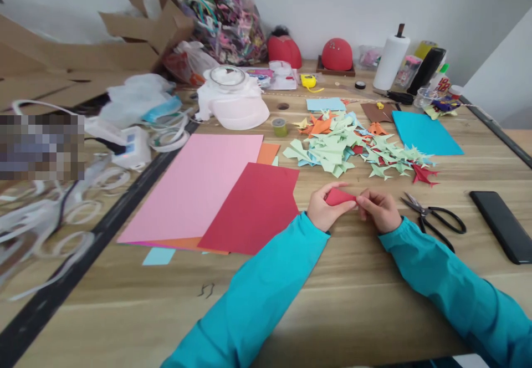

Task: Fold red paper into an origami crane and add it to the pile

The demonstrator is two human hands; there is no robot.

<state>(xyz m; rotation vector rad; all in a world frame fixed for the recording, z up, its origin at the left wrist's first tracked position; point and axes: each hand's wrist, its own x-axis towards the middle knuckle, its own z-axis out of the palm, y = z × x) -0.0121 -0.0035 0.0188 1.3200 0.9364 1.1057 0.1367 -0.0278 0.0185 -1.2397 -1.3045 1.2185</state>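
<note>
A small folded piece of red paper point(338, 197) is held between my two hands above the wooden table. My left hand point(326, 207) grips its wide left part, thumb along the near edge. At its narrow right tip, the fingers of my right hand point(379, 208) pinch the paper. Black-handled scissors point(430, 211) lie just right of my right hand, blades apart. Beyond my hands is a heap of folded paper shapes point(332, 143), mostly pale green, with orange, blue and red ones among them. A large red sheet point(257, 207) rests left of my hands, partly over a pink sheet point(199, 185).
A black phone point(502, 226) lies at the right. Blue paper point(426, 132) sits behind the heap, and a small green spool point(279, 127) stands left of it. Farther back are a white cap point(239, 107), a yellow tape measure point(308, 81) and a white roll point(391, 62). Cables point(170, 132) crowd the left.
</note>
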